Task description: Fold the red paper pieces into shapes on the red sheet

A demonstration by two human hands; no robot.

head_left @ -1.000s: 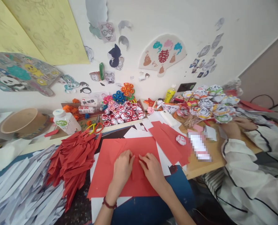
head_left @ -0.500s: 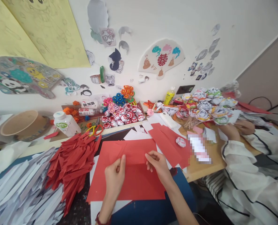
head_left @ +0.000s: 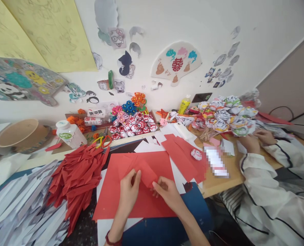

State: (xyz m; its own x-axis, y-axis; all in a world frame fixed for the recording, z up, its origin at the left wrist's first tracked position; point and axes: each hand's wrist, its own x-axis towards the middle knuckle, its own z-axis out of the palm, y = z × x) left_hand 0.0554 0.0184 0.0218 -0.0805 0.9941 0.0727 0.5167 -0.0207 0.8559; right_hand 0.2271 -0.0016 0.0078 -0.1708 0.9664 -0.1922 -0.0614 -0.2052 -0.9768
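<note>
A small red paper strip (head_left: 147, 171) is stretched between my two hands, slanting down to the right. My left hand (head_left: 128, 188) pinches its near-left part between thumb and fingers. At its lower right end, my right hand (head_left: 168, 193) grips the strip between thumb and forefinger. Beneath both hands lies a large red sheet (head_left: 111, 205), with white paper showing under its edges. Where the strip overlaps the sheet, the matching red makes its outline partly hard to make out.
Left of the sheet are heaps of folded red strips (head_left: 76, 174) and white strips (head_left: 21, 201). Scissors (head_left: 103, 140), a white bottle (head_left: 70, 134) and paper flowers (head_left: 135, 124) stand behind. At right, a co-worker's hands (head_left: 254, 141) are by the table, near bundled paper flowers (head_left: 223, 114).
The red strip has turned from lying level to slanting down rightward. My right hand has moved down and left, closer to my left hand. The view has shifted slightly.
</note>
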